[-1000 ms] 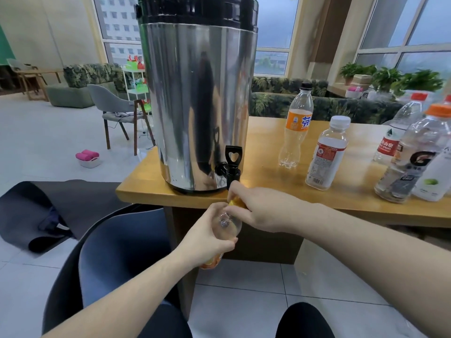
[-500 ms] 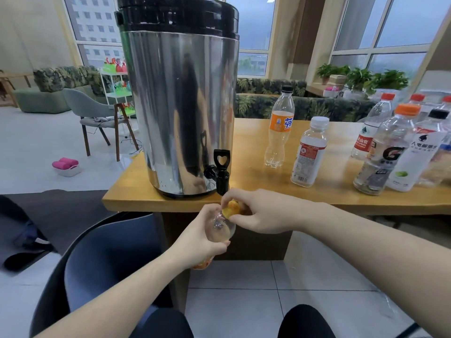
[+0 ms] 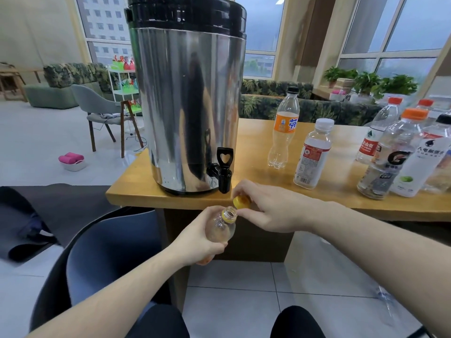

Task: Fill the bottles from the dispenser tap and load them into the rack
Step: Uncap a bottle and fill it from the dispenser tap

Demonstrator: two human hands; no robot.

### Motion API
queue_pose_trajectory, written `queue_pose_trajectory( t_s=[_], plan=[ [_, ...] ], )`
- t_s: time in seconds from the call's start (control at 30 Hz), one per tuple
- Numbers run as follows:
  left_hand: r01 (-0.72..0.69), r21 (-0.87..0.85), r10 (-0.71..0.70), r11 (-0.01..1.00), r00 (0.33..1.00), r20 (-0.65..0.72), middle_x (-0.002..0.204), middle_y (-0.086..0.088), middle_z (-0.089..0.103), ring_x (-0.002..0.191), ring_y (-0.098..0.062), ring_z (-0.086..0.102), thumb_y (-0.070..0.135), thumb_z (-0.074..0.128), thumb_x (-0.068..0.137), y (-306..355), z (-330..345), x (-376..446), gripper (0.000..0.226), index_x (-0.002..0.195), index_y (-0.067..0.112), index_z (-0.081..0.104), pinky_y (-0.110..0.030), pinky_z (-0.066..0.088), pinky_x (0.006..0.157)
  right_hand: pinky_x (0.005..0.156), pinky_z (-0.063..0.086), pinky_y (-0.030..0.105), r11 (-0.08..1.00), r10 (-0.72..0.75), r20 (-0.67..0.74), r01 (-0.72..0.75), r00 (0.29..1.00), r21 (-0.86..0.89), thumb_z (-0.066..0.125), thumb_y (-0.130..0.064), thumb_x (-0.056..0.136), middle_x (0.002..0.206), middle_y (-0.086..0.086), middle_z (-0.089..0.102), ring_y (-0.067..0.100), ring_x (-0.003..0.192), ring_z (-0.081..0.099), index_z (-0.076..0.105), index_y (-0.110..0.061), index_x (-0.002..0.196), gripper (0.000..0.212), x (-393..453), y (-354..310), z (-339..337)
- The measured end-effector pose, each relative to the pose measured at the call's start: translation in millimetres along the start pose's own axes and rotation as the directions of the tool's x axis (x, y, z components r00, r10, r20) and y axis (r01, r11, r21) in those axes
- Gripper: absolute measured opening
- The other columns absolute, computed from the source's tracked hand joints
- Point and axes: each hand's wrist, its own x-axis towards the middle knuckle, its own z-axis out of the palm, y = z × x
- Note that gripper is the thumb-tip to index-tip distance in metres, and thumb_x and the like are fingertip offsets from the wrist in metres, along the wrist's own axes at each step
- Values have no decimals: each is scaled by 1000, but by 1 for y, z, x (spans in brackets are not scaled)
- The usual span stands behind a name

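A tall steel dispenser (image 3: 188, 98) with a black lid stands at the wooden table's left end. Its black tap (image 3: 222, 170) juts over the front edge. Just below and in front of the tap, my left hand (image 3: 195, 237) grips a small clear bottle (image 3: 220, 228) whose mouth is uncovered. My right hand (image 3: 266, 208) pinches the bottle's yellow cap (image 3: 241, 202), lifted a little to the right of the neck. No rack is in view.
Several capped bottles stand on the table (image 3: 256, 152) to the right: an orange-labelled one (image 3: 284, 132), a white-capped one (image 3: 313, 154), a cluster at the far right (image 3: 395, 152). A dark chair back (image 3: 107, 254) sits under my left arm. Tiled floor lies below.
The yellow cap has come off the bottle: my right hand lifted it up and to the right, leaving the neck uncovered. The view shifted slightly.
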Motion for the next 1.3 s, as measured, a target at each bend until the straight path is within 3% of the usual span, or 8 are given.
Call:
queue_pose_trajectory(
  t_s=[0.07,0.2,0.37,0.5,0.8,1.0,1.2,1.3],
  plan=[
    [50,-3,-50,999,999,-12,129,21,56,120,-3,56,24,83,73,-3,0,-1,76,131,47,40,-20,48,99,74,49,26,1000,14,-51,-13,999,19,43,-51,101,99,-9,56,8,84,55,36,-34,127,32,-1,2,-4],
    [141,-46,-143,989,989,-31,130,17,55,112,-3,60,22,84,77,-4,-4,3,74,130,40,36,-10,46,85,76,51,27,999,28,-241,-20,970,37,39,-59,97,104,-5,56,10,88,56,42,-26,125,43,7,6,-15],
    [211,-78,-213,974,977,-26,136,9,51,119,-10,57,25,85,78,-1,-5,11,83,142,29,31,-27,48,98,83,45,18,988,-71,-425,121,902,93,45,-55,95,120,-3,52,6,101,51,48,-21,117,41,20,5,-28],
    [222,-91,-225,971,974,-32,136,11,51,118,-10,57,29,85,78,3,-4,16,85,144,31,32,-29,50,97,103,47,37,955,13,-374,100,927,280,46,-57,93,126,0,58,13,115,56,44,-22,124,47,32,-7,-37],
    [187,-107,-192,976,981,-33,134,12,54,112,-8,60,33,84,79,9,-7,18,85,146,28,33,-23,53,89,83,51,49,917,-48,-382,193,923,350,49,-41,101,94,6,63,25,87,61,42,-24,120,27,41,-22,-35],
    [163,-83,-166,983,986,-28,123,18,52,93,7,55,30,83,81,16,-8,20,78,142,29,35,-11,47,73,80,52,40,912,-38,-369,183,929,367,48,-40,102,93,4,64,19,85,61,40,-24,121,26,40,-23,-37],
    [151,-75,-155,986,986,-55,118,20,51,94,5,55,31,83,81,18,-6,20,75,139,30,36,-11,47,73,85,52,45,929,-48,-348,170,936,330,46,-41,103,98,9,68,23,92,65,38,-26,121,25,34,-25,-40],
    [144,-74,-149,987,987,-58,121,18,51,102,-2,57,31,82,81,18,-5,20,75,140,29,36,-14,49,79,71,51,36,945,-89,-346,189,934,267,45,-40,103,82,11,63,12,70,57,37,-26,120,24,30,-26,-42]
  ],
)
